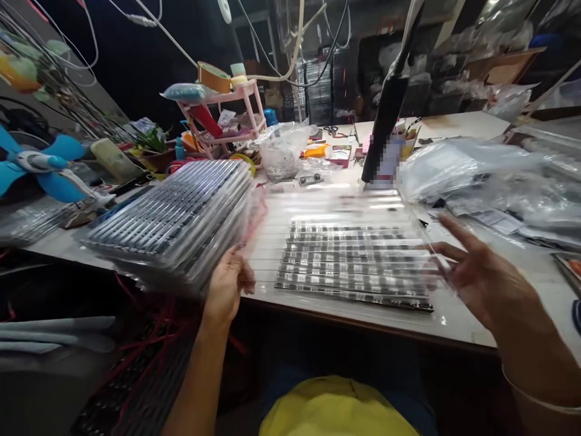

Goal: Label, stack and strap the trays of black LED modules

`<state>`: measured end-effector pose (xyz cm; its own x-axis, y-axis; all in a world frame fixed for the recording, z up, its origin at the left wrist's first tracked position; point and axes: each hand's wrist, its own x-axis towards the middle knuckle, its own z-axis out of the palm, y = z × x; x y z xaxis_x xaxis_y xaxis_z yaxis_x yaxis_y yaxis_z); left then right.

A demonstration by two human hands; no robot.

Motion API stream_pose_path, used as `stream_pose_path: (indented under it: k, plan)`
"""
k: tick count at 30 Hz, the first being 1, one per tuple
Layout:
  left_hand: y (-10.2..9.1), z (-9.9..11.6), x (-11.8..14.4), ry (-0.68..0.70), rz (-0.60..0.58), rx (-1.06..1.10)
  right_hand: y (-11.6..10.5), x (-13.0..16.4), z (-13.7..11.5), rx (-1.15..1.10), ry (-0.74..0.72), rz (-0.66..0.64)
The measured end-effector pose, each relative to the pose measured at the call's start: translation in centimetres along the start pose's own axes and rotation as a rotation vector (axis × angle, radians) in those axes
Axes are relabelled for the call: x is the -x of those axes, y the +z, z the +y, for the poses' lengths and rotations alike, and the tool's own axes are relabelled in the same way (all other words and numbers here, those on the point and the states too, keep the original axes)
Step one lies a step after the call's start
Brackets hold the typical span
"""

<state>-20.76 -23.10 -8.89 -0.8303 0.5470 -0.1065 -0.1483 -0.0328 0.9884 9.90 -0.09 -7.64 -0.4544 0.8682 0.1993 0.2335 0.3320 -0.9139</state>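
One clear tray (354, 260) of dark strips already lay flat on the worktop (458, 315) near the front edge, while the left hand (229, 281) gripped a thick stack of trays (175, 221) lifted at the left, and the right hand (481, 275) hovered open-fingered beside the laid tray.

Clear plastic tray stack (172, 224) and flat tray (354, 260) show dark rows striped with silvery glints. Pink shelf rack (222, 115), blue fan (40, 166), white tabletop (454, 315), yellow garment (336, 409).

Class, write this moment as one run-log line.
left hand: grips stack of clear trays | right hand: open, at flat tray edge | table: flat tray lying
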Motion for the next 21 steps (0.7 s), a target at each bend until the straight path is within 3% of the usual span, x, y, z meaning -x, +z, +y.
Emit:
stream_pose_path:
  k: [3, 5, 10, 16, 21]
  plan:
    - [0.4, -1.5, -1.6, 0.070, -0.037, -0.299, 0.7, -0.7, 0.8, -0.223, 0.282, -0.101]
    - [0.6, -2.4, -2.6, 0.119, -0.049, -0.457, 0.8, -0.7, 1.5, -0.201, 0.336, -0.112]
    - [0.6, -3.9, -2.8, 0.115, -0.156, -0.537, -1.0, 0.6, 2.9, 0.016, 0.351, -0.111]
    - [0.5, -4.3, -3.8, 0.088, -0.246, -0.642, -1.8, 1.1, 4.1, 0.279, 0.224, -0.262]
    - [1.6, -3.9, -6.1, 0.159, -0.296, -0.712, -1.2, -0.3, 5.3, 0.657, 0.119, -0.150]
